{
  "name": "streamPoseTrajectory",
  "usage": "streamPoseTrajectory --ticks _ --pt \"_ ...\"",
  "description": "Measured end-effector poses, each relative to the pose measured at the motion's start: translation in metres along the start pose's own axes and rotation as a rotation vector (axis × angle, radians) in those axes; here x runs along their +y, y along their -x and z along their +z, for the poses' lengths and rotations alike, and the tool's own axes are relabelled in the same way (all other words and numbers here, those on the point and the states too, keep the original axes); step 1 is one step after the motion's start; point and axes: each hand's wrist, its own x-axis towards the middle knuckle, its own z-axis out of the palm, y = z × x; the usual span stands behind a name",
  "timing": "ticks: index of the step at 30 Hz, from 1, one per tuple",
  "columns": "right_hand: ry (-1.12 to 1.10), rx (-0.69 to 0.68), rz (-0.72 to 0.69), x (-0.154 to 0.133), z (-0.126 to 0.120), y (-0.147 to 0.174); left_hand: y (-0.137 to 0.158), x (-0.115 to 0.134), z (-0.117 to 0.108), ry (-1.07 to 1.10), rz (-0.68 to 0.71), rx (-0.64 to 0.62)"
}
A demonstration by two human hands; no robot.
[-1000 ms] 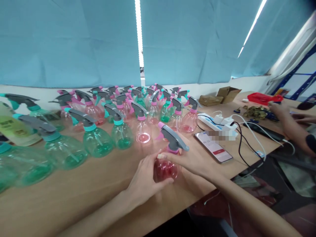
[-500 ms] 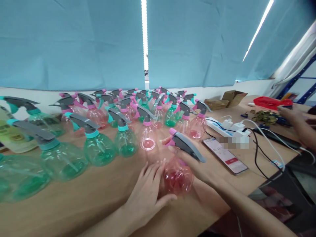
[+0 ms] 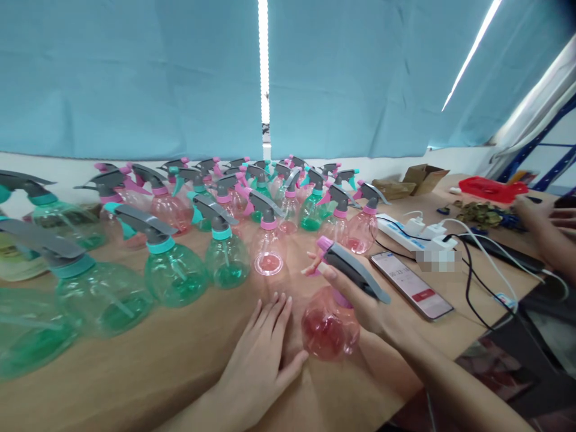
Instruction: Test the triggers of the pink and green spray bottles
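My right hand (image 3: 360, 303) grips a pink spray bottle (image 3: 328, 327) round its neck, with fingers at the pink trigger under the grey and pink head. The bottle is tilted a little, its clear round body toward me with pinkish liquid inside. To its left my left hand (image 3: 263, 348) lies flat on the wooden table (image 3: 180, 366), fingers stretched out and thumb apart, holding nothing. Just beyond the hands stands another pink spray bottle (image 3: 269, 252), and a green spray bottle (image 3: 227, 258) is beside it.
Several more green and pink spray bottles (image 3: 173, 273) crowd the left and back. On the right lie a phone (image 3: 411, 285), a power strip (image 3: 398, 233) with plugs and cables, a cardboard box (image 3: 425, 179) and a red plastic item (image 3: 490, 188). Another person's hand (image 3: 535, 213) reaches in at the far right.
My left hand has drawn slightly left, leaving a gap between it and the held bottle. The spray bottle in my right hand has shifted a little to the right.
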Motion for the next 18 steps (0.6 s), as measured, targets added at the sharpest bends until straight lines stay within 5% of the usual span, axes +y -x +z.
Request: streamPoseTrajectory --ticks 18 --pt "0.042 0.06 0.028 -0.0071 -0.0004 -0.0022 -0.0015 0.0009 -0.0034 0.05 -0.028 -0.051"
